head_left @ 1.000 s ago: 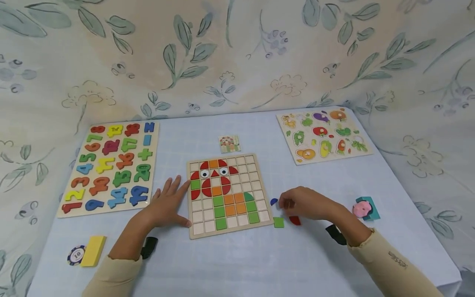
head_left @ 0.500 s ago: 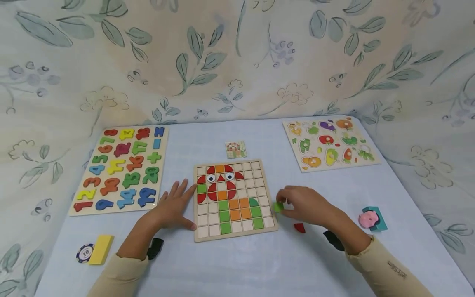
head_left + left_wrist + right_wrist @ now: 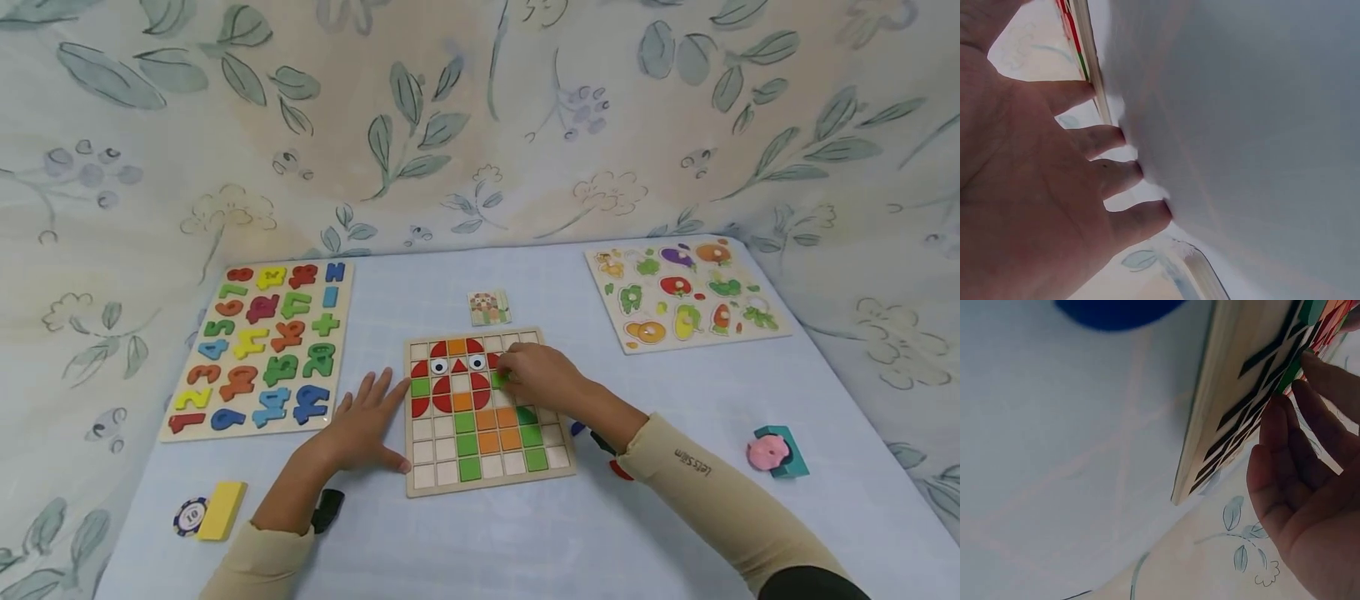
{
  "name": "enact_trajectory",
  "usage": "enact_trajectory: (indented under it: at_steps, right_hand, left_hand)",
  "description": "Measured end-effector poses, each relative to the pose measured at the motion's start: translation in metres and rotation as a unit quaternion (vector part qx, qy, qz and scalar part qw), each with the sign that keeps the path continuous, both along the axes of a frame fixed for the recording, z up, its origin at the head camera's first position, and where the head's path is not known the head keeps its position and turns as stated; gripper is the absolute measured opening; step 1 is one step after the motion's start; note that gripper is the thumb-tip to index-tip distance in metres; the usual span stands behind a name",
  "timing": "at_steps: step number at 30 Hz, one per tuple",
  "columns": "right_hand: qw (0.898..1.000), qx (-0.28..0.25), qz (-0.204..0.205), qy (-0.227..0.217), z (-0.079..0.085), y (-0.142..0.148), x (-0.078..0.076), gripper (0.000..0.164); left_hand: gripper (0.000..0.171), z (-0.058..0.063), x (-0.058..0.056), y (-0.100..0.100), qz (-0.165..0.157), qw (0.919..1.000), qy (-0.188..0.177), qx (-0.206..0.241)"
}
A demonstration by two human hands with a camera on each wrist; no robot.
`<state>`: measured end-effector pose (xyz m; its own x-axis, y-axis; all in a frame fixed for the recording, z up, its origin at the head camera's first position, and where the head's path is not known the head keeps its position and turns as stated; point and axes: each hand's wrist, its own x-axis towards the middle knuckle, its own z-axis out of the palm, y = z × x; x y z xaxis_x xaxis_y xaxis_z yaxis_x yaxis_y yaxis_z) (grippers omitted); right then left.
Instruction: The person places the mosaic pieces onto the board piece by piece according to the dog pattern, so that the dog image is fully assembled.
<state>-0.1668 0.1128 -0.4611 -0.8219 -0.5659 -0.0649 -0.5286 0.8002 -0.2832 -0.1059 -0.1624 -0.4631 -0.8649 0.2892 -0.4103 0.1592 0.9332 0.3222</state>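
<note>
A wooden grid board bears red, orange, green and eye-marked tiles forming a figure. My right hand pinches a green square tile at the board's upper right cells, just below the red pieces. In the right wrist view, thumb and fingertips meet on that green tile, close over the grid. My left hand lies with fingers spread along the board's left edge, thumb and index at the rim. A blue half-round piece and a red piece lie right of the board, partly hidden by the right forearm.
A small picture card lies behind the board. Back left stands a number puzzle, back right a vegetable puzzle. A yellow block and poker chip sit front left; a pink piece on a teal block sits right.
My right hand has picked up the green square tile from the table right of the board and carried it left and away over the grid. The left hand stays at the board's edge.
</note>
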Motion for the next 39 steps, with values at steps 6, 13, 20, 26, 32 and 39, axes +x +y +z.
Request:
enact_trajectory:
  at_steps: [6, 13, 20, 26, 32, 39]
  right_hand:
    - [0.999, 0.006, 0.013, 0.029, -0.001, -0.001, 0.0, 0.008]
    - [0.999, 0.042, 0.02, -0.023, 0.007, 0.016, 0.018, 0.023]
    - [0.977, 0.083, -0.12, -0.157, 0.024, 0.073, 0.06, 0.025]
    - [0.964, 0.09, -0.173, -0.179, 0.003, 0.104, 0.098, 0.021]
    - [0.98, 0.045, -0.166, -0.103, -0.007, 0.105, 0.108, 0.019]
    - [0.986, 0.062, -0.132, -0.085, 0.004, 0.098, 0.102, 0.022]
  left_hand:
    - [0.118, 0.0, 0.002, 0.001, 0.007, 0.9999, 0.001, 0.007]
    - [0.119, -0.008, 0.006, 0.002, 0.011, 0.9998, -0.011, 0.01]
    - [0.119, -0.007, 0.0, -0.002, 0.001, 1.0, -0.003, 0.004]
    - [0.118, -0.001, -0.004, -0.005, -0.003, 1.0, -0.002, 0.005]
    - [0.119, 0.0, -0.006, -0.005, 0.005, 1.0, 0.002, 0.008]
    - [0.118, -0.003, -0.004, -0.002, 0.007, 0.9998, -0.009, 0.014]
